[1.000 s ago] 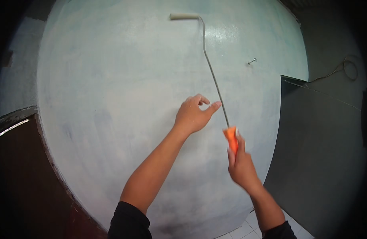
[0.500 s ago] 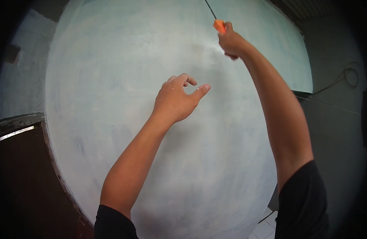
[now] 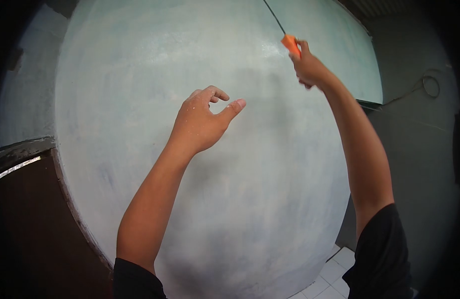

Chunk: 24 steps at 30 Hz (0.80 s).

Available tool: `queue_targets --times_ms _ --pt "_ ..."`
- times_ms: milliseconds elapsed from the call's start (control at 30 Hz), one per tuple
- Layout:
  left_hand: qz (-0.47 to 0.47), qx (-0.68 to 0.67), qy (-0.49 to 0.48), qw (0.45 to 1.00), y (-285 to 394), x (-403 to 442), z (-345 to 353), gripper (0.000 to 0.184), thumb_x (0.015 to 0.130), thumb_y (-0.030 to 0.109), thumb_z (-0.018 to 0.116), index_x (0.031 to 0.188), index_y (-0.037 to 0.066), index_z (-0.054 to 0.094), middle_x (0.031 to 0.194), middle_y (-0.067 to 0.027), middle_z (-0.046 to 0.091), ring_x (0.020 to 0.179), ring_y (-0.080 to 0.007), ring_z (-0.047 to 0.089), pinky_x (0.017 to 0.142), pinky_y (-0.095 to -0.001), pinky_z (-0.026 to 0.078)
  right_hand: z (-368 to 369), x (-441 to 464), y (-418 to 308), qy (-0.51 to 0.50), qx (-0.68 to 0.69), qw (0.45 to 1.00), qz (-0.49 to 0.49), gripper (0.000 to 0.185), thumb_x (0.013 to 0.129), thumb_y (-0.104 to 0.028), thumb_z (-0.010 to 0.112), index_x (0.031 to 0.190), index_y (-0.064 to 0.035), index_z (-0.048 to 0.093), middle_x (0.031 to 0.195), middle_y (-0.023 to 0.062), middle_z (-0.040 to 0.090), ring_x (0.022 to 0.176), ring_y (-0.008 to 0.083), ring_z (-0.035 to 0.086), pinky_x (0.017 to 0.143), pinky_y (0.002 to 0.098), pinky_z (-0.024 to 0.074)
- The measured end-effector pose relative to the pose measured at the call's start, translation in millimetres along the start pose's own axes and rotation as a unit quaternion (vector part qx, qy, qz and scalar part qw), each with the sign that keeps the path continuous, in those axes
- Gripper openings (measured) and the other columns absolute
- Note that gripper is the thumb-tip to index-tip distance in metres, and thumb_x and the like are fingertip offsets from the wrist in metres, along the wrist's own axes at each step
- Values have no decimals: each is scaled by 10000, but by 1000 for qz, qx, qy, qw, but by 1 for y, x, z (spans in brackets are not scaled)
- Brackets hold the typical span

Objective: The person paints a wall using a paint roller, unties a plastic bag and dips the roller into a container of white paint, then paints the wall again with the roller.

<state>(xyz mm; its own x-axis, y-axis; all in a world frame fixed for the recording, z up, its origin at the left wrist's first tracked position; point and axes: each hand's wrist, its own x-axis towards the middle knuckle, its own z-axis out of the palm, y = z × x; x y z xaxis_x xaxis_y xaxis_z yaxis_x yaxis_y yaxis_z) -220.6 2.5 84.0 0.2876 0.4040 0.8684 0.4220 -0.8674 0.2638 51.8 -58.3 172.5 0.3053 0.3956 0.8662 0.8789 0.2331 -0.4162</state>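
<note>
My right hand (image 3: 308, 65) is closed around the orange handle (image 3: 290, 45) of what looks like a paint roller. Its thin metal rod (image 3: 275, 17) slants up and left past the top edge, so the far end is out of view. My left hand (image 3: 202, 117) is raised in front of the pale wall (image 3: 230, 184), holding nothing. Its thumb stands apart from the loosely bent fingers, and small white specks dot its back. The wall has patchy white and light green paint, with shiny wet-looking spots near the top.
A dark brown door (image 3: 35, 219) stands at lower left, under a strip of light. On the right is a grey wall (image 3: 414, 149) with a looped cable (image 3: 431, 85). White floor tiles (image 3: 334, 274) show at lower right.
My right hand and the roller have moved down and to the right. My left hand has shifted left and slightly up, its fingers still apart. The view has shifted slightly.
</note>
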Motion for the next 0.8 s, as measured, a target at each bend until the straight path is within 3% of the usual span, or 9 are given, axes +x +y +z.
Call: queue_targets --times_ms 167,233,300,367,433,500,567,733,800 --pt "-2 -41 -39 998 -13 -21 22 593 907 576 693 1175 47 680 1242 -199 642 1217 -323 578 988 -453 490 23 -118 77 -7 -5 1000 9 530 1089 -315 445 1545 -174 215 637 71 518 487 183 552 432 351 465" --pt "-8 -53 -59 997 -16 -30 33 591 906 573 696 1175 47 680 1238 -200 641 1211 -324 581 984 -454 492 35 -183 106 -30 -7 999 35 558 1063 -253 470 1535 -99 215 951 349 678 797 511 689 731 548 541" --pt "-16 -54 -92 994 -16 -37 43 580 925 560 674 1205 53 663 1261 -184 609 1202 -323 578 989 -449 490 42 -262 111 -49 -29 996 72 569 1059 -227 472 1535 -67 204 993 373 669 871 563 659 742 568 534" --pt "-19 -62 -96 993 -18 -42 57 576 922 561 678 1192 53 667 1244 -186 614 1187 -327 586 985 -446 491 55 -340 124 -60 12 997 45 586 1051 -187 478 1539 -42 188 1006 363 673 853 550 667 731 569 537" --pt "-24 -68 -99 992 -23 -49 76 572 918 563 682 1178 54 672 1226 -189 619 1172 -331 594 981 -442 492 56 -408 125 -113 10 985 131 607 1039 -156 499 1536 -17 180 1030 351 678 829 542 672 706 563 538" --pt "0 -66 -95 993 -30 -57 98 545 911 524 718 1135 28 688 1188 -205 661 1132 -322 615 968 -418 500 56 -468 134 -145 -14 976 163 642 1027 -144 523 1539 4 165 983 332 688 785 532 673 686 558 537" --pt "-16 -71 -113 991 -27 -66 115 574 903 577 697 1139 54 688 1180 -205 632 1107 -335 613 950 -416 498 50 -500 134 -153 -6 974 168 651 1021 -137 535 1537 16 169 936 328 686 763 528 670 677 559 534" --pt "-53 -102 -150 982 -16 -88 144 557 914 547 697 1139 37 689 1184 -198 646 1107 -313 612 949 -413 501 22 -504 137 -162 -10 971 177 663 1008 -122 562 1545 7 195 820 312 673 707 509 667 651 542 534" --pt "-67 -109 -150 980 -8 -96 145 531 927 519 696 1123 26 693 1192 -183 660 1116 -294 603 959 -407 498 14 -487 139 -134 10 981 137 637 1012 -127 563 1543 -12 231 788 308 664 682 498 665 613 525 521"
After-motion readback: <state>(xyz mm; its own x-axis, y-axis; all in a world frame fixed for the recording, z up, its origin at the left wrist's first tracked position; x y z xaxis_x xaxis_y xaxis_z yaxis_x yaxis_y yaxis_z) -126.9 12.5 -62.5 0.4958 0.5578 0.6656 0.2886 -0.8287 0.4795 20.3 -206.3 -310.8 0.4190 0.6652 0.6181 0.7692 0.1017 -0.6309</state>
